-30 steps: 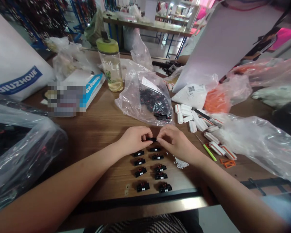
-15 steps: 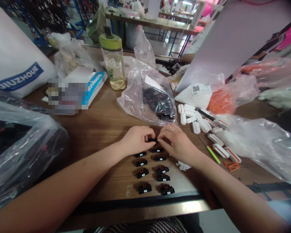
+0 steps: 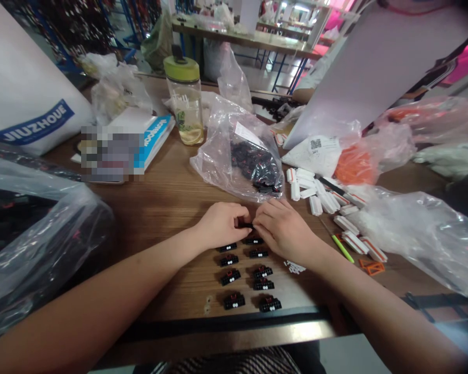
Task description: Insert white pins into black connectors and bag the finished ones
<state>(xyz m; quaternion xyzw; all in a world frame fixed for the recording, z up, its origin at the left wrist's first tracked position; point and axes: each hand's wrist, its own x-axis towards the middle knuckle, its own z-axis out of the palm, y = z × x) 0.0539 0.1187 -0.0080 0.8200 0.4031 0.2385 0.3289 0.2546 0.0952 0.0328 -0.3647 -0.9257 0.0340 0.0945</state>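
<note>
Connector [image 3: 246,225], small and black, sits between my two hands just over the table [image 3: 167,213], held there, I judge, so that both sets of fingertips can work on it; my left hand [image 3: 222,224] is curled nearly closed, thumb and fingers pinching its left part; my right hand [image 3: 281,228] bends in with fingertips gathered at its right end; whether they pinch anything small I cannot tell, since the fingers hide it; nearer me than the hands, similar black pieces [image 3: 234,301] sit in two columns, white dots towards me, probably so each is easy to check; white bits [image 3: 295,267] lie in a loose pile just beside my right wrist, seemingly for a short reach; beyond my hands rests a clear bag [image 3: 210,169] of black parts; right of them lies a green-handled tool [image 3: 342,248].
</note>
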